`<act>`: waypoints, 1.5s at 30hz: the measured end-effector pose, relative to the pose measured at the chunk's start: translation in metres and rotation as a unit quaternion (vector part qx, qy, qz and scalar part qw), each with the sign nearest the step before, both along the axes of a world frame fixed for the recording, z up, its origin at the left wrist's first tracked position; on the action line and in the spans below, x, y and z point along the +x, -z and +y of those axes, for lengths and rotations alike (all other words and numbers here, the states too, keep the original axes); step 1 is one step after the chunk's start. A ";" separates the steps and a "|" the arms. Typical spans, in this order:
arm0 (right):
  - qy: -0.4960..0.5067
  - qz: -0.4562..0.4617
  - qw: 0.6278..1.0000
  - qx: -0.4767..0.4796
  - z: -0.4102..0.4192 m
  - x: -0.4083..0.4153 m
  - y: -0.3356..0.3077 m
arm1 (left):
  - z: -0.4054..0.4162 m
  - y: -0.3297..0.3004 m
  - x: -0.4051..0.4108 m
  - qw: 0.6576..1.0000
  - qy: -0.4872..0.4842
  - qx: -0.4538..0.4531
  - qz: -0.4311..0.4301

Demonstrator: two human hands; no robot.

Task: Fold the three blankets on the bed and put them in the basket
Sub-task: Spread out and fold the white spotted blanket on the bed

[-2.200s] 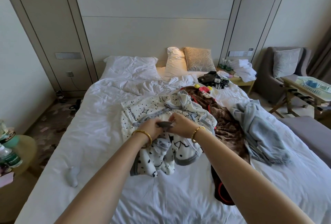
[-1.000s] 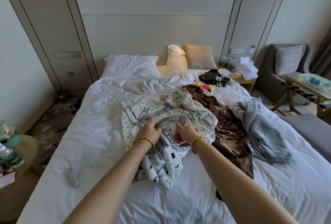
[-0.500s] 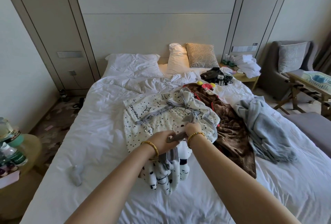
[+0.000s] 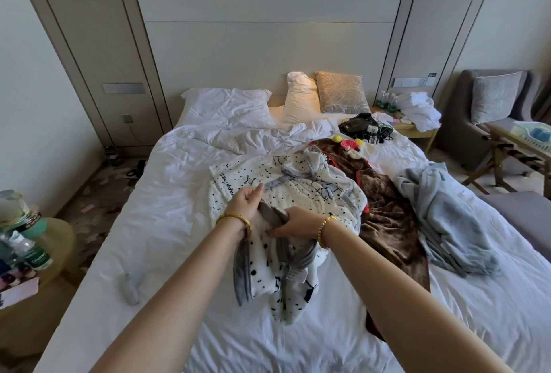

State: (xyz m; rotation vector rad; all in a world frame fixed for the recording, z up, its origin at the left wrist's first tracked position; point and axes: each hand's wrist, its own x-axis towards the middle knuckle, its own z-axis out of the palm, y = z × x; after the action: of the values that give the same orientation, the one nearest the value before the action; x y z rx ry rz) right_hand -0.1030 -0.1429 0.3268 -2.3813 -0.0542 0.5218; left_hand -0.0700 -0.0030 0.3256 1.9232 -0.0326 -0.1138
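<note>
Both hands are bunched up in the white spotted blanket [image 4: 298,193] mid-bed [image 4: 167,223]: the left hand [image 4: 246,204] grips its grey trim, and the right hand [image 4: 293,225] is closed on a fold just beside it, with the near end of the blanket hanging in a wad below the wrists. The brown blanket [image 4: 387,220] lies partly under it on the right, and the light blue blanket [image 4: 441,211] is crumpled further right. There's a pale basket [image 4: 533,135], I think, on the stand past the bed.
</note>
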 end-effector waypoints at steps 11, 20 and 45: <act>0.230 -0.148 0.958 0.092 -0.037 0.009 0.000 | 0.038 0.008 0.003 0.873 0.202 0.443 0.009; 0.159 -0.118 0.979 0.051 -0.040 -0.001 0.010 | 0.041 0.011 0.009 0.935 -0.020 0.353 0.016; 0.303 -0.011 0.905 0.297 0.001 -0.002 -0.009 | -0.043 0.000 -0.030 0.924 -0.007 -0.350 0.153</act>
State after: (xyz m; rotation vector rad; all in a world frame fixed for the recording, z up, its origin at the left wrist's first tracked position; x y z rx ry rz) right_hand -0.1054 -0.1423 0.3359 -1.6757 0.4455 0.1402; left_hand -0.1003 -0.0456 0.3254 1.1735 0.1349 -0.3452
